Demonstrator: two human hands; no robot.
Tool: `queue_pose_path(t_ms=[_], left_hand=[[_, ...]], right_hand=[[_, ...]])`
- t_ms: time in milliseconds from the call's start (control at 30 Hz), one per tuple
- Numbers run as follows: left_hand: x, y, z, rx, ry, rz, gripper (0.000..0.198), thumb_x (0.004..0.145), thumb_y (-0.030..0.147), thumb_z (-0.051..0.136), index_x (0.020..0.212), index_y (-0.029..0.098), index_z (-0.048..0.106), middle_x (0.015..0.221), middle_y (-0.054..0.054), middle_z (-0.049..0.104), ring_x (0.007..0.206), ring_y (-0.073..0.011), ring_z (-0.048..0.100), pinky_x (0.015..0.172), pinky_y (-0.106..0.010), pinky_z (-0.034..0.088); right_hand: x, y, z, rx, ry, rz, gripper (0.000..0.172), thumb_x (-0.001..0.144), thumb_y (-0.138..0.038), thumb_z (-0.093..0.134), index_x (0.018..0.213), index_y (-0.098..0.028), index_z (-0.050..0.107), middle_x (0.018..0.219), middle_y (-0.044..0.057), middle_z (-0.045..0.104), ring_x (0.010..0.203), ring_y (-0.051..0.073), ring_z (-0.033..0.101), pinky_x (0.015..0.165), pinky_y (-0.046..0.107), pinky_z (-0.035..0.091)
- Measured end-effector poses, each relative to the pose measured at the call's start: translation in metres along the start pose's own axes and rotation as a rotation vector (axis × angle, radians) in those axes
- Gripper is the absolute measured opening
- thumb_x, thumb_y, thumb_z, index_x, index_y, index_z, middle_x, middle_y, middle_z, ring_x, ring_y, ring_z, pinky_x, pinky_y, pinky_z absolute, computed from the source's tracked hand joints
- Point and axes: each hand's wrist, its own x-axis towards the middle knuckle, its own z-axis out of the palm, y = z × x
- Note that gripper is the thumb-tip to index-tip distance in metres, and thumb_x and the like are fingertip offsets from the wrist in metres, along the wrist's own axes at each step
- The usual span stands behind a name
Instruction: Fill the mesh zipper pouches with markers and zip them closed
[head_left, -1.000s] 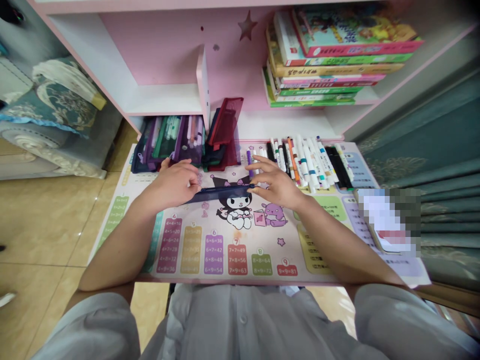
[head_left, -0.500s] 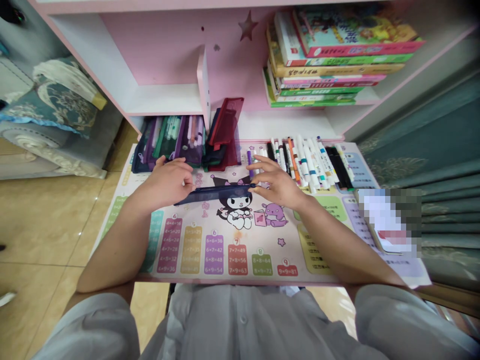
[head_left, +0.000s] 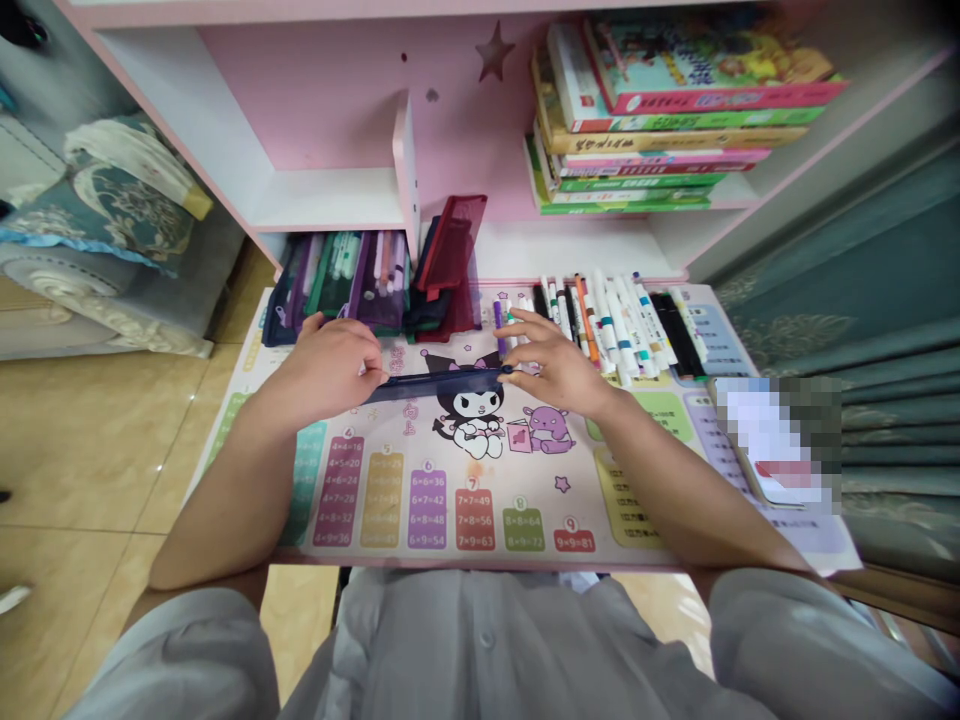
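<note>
A dark blue mesh pencil case (head_left: pixel 439 383) is stretched level just above the cartoon desk mat (head_left: pixel 465 480). My left hand (head_left: pixel 326 365) pinches its left end, fingers closed. My right hand (head_left: pixel 551 365) grips its right end between thumb and fingers, the other fingers spread toward a row of markers and pens (head_left: pixel 611 325). A purple marker (head_left: pixel 499 322) lies just behind the case.
Several mesh pencil cases (head_left: pixel 341 285) filled with pens and a red case (head_left: pixel 450 255) stand at the back of the desk under a pink shelf. A stack of books (head_left: pixel 660 110) fills the right shelf. A notebook (head_left: pixel 780 450) lies at the right edge.
My left hand has slid a little to the left along the case, pulling it longer. My right hand has stayed where it was.
</note>
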Motion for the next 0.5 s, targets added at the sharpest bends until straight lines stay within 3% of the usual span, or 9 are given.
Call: queue_pose_path(t_ms=[500], left_hand=[[0.006, -0.021, -0.009, 0.065, -0.149, -0.037, 0.023, 0.082, 0.036, 0.051, 0.072, 0.021, 0.067, 0.104, -0.005, 0.072, 0.103, -0.0271, 0.063, 0.099, -0.044, 0.038]], right_hand=[[0.000, 0.002, 0.000, -0.030, 0.010, -0.021, 0.018, 0.085, -0.039, 0.069, 0.076, -0.023, 0.067, 0.123, 0.007, 0.068, 0.141, 0.036, 0.043, 0.113, 0.060, 0.039]])
